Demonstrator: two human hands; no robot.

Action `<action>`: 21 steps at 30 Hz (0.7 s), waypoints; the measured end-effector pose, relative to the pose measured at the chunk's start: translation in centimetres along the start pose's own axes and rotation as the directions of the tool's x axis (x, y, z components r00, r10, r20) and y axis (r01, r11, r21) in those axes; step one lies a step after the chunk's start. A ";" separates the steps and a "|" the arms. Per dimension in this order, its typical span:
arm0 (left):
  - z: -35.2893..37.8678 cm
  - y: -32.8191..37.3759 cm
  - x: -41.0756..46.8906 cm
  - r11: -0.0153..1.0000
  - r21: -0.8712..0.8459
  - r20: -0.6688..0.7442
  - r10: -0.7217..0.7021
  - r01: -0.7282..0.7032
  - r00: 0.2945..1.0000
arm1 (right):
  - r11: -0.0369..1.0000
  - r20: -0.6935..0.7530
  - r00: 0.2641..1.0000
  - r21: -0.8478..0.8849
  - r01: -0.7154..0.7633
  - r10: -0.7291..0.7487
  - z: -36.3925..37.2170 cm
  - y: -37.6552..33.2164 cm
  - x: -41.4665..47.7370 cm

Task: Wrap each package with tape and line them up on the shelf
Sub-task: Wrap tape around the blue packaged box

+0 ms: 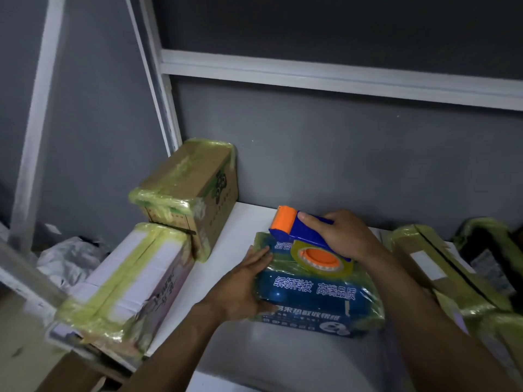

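A blue soft package [314, 295] with white printed characters, covered in glossy yellowish tape, lies flat on the white shelf [237, 230]. My left hand [243, 284] presses flat against its left side, fingers together. My right hand [339, 236] grips a blue and orange tape dispenser [305, 239], which rests on the far end of the package with its roll of tape down. Two taped packages stand at the left: a brown carton [186, 188] against the wall and a white box [133, 281] in front of it.
More taped brown packages [441, 267] lie at the right end of the shelf. A white metal upright [158, 75] and crossbar [339, 77] frame the grey wall behind. Crumpled grey plastic [68, 258] sits at the lower left.
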State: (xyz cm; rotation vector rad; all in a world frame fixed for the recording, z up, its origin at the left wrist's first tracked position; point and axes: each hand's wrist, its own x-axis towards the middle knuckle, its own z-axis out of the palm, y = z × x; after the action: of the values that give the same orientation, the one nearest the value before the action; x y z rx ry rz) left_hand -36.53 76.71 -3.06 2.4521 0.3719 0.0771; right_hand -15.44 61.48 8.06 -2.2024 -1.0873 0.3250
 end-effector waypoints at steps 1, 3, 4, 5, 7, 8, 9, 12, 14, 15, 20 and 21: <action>0.3 0.6 0.3 1.000 0.012 0.009 0.018 -0.018 1.000 | 1.000 0.003 1.000 -0.009 -0.005 0.005 -0.1 0.1 -0.1; 0.9 1.5 0.7 0.999 0.021 0.029 0.041 -0.042 0.999 | 1.000 0.028 0.999 -0.018 -0.023 0.024 -0.2 0.5 -0.4; 1.1 1.7 0.7 0.999 0.022 0.027 0.043 -0.043 0.999 | 0.999 0.034 0.999 -0.010 -0.032 0.032 -0.4 0.8 -0.6; 1.3 1.7 0.6 0.999 0.025 0.014 0.037 -0.038 0.999 | 0.999 0.032 0.999 0.007 -0.037 0.036 -0.6 1.1 -0.7; 1.2 1.3 0.2 1.000 0.029 -0.031 0.008 -0.007 0.999 | 0.999 0.019 0.999 0.039 -0.034 0.033 -1.0 1.6 -0.9; 1.0 1.0 -0.1 1.000 0.030 -0.054 -0.009 0.010 0.998 | 0.999 0.018 0.999 0.037 -0.028 0.027 -1.3 1.7 -0.9; 0.7 0.6 -0.4 0.999 0.030 -0.078 -0.024 0.026 0.997 | 0.999 0.024 0.999 0.027 -0.022 0.021 -1.3 1.7 -1.0; -0.5 -0.1 -1.1 0.998 0.030 -0.129 -0.048 0.053 0.990 | 0.999 0.057 0.998 0.027 -0.025 0.024 -1.0 1.2 -0.7; -1.0 -0.3 -1.4 0.998 -0.013 -0.129 -0.064 0.063 0.990 | 0.999 0.083 0.996 0.027 -0.040 0.038 -0.4 0.7 -0.2; -1.2 -0.4 -1.5 0.996 -0.055 -0.135 -0.077 0.070 0.988 | 0.999 0.092 0.995 0.009 -0.050 0.049 -0.1 0.5 0.0; -2.0 0.5 -1.5 0.901 -0.422 -0.269 -0.230 0.101 0.935 | 0.993 0.139 0.990 -0.118 -0.018 0.034 0.1 -0.5 0.7; -2.4 1.1 -1.3 0.864 -0.497 -0.305 -0.262 0.081 0.916 | 0.993 0.137 0.990 -0.116 -0.003 0.019 0.0 -0.7 0.8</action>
State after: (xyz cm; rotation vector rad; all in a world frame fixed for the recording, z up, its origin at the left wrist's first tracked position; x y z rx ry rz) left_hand -37.90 76.95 -0.46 1.8961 0.6531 0.4947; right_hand -15.34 62.39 8.56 -2.3175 -1.1948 0.4342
